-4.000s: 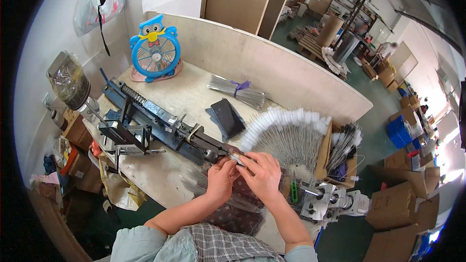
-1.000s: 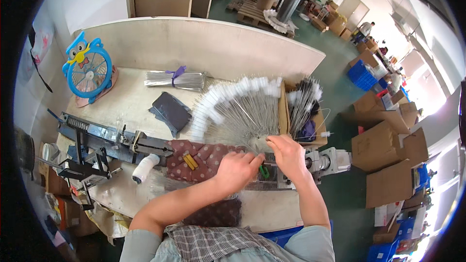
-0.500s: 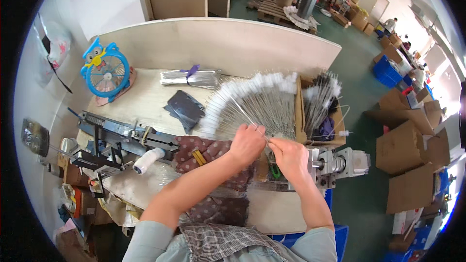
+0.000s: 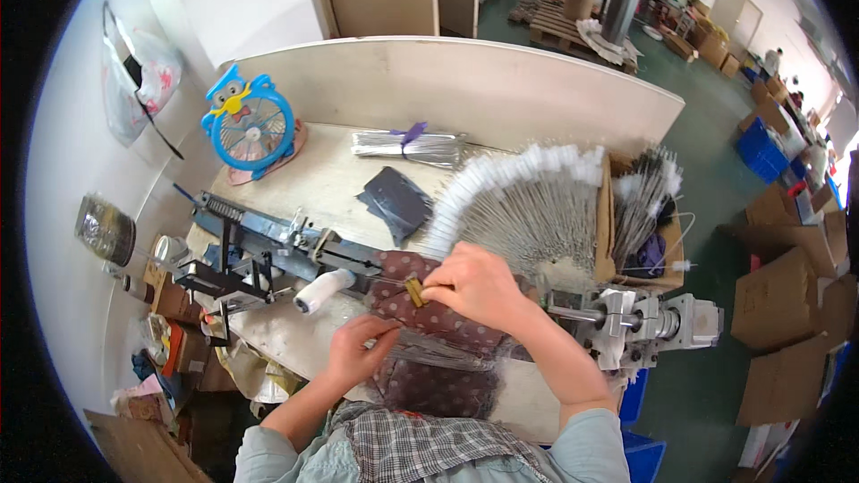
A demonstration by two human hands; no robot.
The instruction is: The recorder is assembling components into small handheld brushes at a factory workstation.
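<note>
My right hand (image 4: 479, 282) is over the brown polka-dot cloth (image 4: 394, 268), its fingertips pinched together beside a small yellow piece (image 4: 414, 293). Whether they grip that piece or something thinner cannot be made out. Lower and to the left, my left hand (image 4: 360, 351) has its thumb and forefinger closed by the ends of a bunch of thin metal wires (image 4: 443, 351) lying across the cloth. Anything in that pinch is too small to name. Beyond my right hand, many thin wire-stemmed brushes (image 4: 528, 206) with white tips lie fanned out.
A black metal fixture (image 4: 295, 246) with a white roll (image 4: 324, 290) stands at left, a motor-driven clamp (image 4: 640, 317) at right. A cardboard box (image 4: 604, 233) holds more brushes. Behind are a blue fan (image 4: 253, 136), tied metal rods (image 4: 429, 147), dark sheets (image 4: 396, 204) and a low panel (image 4: 447, 80).
Both hands have come apart and moved from the fanned brushes back toward the cloth and wires. The thin rod between them is no longer seen there. The whole view has shifted.
</note>
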